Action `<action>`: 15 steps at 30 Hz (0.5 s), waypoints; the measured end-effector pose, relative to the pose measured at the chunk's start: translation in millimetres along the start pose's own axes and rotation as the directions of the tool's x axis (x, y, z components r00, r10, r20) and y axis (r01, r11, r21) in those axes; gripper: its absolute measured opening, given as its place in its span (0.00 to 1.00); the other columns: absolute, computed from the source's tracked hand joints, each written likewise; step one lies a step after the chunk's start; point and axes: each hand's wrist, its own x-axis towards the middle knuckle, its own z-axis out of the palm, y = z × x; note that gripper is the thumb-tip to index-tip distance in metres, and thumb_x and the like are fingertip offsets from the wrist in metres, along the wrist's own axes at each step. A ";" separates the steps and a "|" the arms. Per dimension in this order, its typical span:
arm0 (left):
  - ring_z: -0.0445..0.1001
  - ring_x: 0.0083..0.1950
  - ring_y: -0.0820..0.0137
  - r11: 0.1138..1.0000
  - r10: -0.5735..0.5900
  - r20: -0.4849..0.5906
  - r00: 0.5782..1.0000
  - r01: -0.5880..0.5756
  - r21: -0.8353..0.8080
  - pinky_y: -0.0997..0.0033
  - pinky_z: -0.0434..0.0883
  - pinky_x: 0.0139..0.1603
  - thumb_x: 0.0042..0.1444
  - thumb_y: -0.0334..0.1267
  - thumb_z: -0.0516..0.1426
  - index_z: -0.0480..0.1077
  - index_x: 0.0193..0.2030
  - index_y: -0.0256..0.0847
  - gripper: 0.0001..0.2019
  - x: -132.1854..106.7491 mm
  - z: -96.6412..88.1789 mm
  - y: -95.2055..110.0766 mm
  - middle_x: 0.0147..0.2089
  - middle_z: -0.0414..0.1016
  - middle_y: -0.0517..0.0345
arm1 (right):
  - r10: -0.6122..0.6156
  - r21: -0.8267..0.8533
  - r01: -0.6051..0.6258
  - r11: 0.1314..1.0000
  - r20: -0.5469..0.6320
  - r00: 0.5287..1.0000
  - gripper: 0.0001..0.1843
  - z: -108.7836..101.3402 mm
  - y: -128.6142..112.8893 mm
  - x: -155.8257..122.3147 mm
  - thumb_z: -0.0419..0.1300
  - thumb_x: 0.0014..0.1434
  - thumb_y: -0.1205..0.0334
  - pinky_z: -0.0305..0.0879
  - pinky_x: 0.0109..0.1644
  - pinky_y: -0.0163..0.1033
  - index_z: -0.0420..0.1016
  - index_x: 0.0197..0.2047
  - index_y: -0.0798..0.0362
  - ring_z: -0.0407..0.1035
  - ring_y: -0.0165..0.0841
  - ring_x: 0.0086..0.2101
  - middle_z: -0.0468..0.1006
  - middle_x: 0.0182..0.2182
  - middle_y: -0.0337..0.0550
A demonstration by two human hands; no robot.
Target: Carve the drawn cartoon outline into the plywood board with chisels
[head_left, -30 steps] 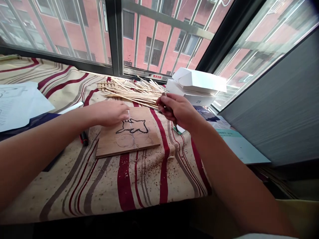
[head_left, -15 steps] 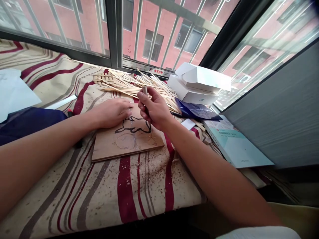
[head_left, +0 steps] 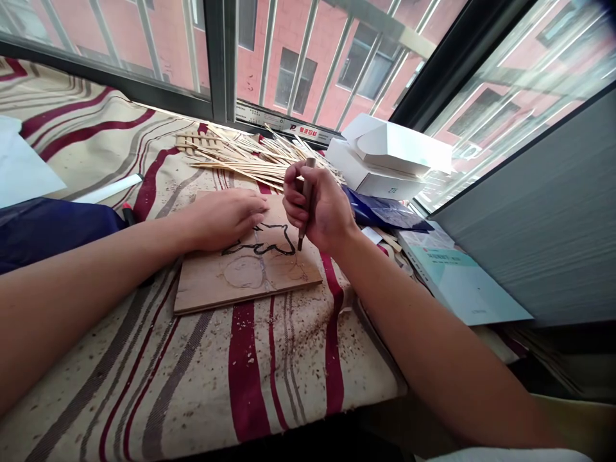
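On striped cloth [head_left: 192, 378], the right hand [head_left: 325, 208], grip clamped round a tool [head_left: 308, 186], has come over the board [head_left: 206, 289], bringing the tip beside its black outline [head_left: 274, 248] while the left hand [head_left: 226, 219] rests unclenched.

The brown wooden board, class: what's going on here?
A person's left hand rests on the flat brown wooden board, which bears a thick black outline. The right hand grips a slim brownish rod-shaped tool, tip down near the outline's right end; whether it touches is unclear. Brown crumbs litter the cream-and-red striped cloth in front; thin pale wooden sticks lie behind.
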 end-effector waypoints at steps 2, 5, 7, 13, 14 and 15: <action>0.75 0.66 0.54 1.000 -0.013 0.004 1.000 0.013 0.012 0.55 0.69 0.67 0.71 0.48 0.44 0.77 0.59 0.42 0.25 -0.4 -0.4 0.9 0.63 0.79 0.46 | -0.016 -0.003 0.016 1.000 -0.023 1.000 0.21 1.0 1.3 0.1 0.63 0.69 0.43 0.40 0.21 0.36 0.57 0.35 0.45 0.42 0.25 0.20 0.54 0.24 0.28; 0.76 0.64 0.54 1.000 0.004 0.016 1.000 -0.004 0.002 0.57 0.70 0.65 0.71 0.48 0.44 0.76 0.57 0.41 0.24 -0.2 -2.4 3.9 0.64 0.79 0.46 | -0.005 -0.021 0.005 1.000 -0.015 1.000 0.26 6.7 3.5 -0.5 0.65 0.66 0.36 0.37 0.21 0.36 0.56 0.36 0.44 0.40 0.25 0.20 0.53 0.23 0.27; 0.77 0.60 0.54 1.000 0.025 0.032 0.999 -0.025 0.010 0.57 0.71 0.62 0.70 0.47 0.44 0.76 0.52 0.40 0.23 0.1 -4.0 7.1 0.60 0.80 0.45 | -0.005 -0.027 0.005 1.000 0.004 1.000 0.28 10.7 4.2 -1.0 0.64 0.65 0.33 0.37 0.20 0.35 0.57 0.36 0.44 0.39 0.25 0.20 0.50 0.23 0.26; 0.78 0.55 0.54 0.998 0.051 0.058 0.997 -0.053 0.042 0.58 0.72 0.57 0.69 0.46 0.45 0.73 0.49 0.40 0.19 -0.5 -4.5 13.7 0.56 0.80 0.44 | -0.038 -0.050 0.039 0.998 0.013 0.999 0.31 13.2 7.2 2.7 0.64 0.64 0.31 0.37 0.18 0.35 0.53 0.32 0.44 0.39 0.23 0.18 0.50 0.20 0.25; 0.78 0.56 0.53 0.997 0.051 0.059 0.997 -0.053 0.047 0.57 0.71 0.58 0.69 0.47 0.45 0.73 0.50 0.39 0.20 -0.6 -4.0 13.7 0.57 0.80 0.43 | -0.039 -0.049 0.040 0.998 0.011 0.999 0.31 13.0 7.7 3.5 0.64 0.64 0.31 0.37 0.18 0.36 0.52 0.32 0.44 0.39 0.23 0.18 0.50 0.19 0.24; 0.78 0.57 0.52 0.997 0.051 0.061 0.997 -0.054 0.053 0.56 0.71 0.59 0.69 0.48 0.46 0.73 0.50 0.39 0.20 -0.7 -3.5 13.5 0.58 0.79 0.42 | -0.041 -0.048 0.041 0.998 0.007 0.999 0.32 13.1 8.0 4.2 0.64 0.64 0.31 0.37 0.18 0.36 0.52 0.32 0.44 0.39 0.23 0.18 0.50 0.19 0.24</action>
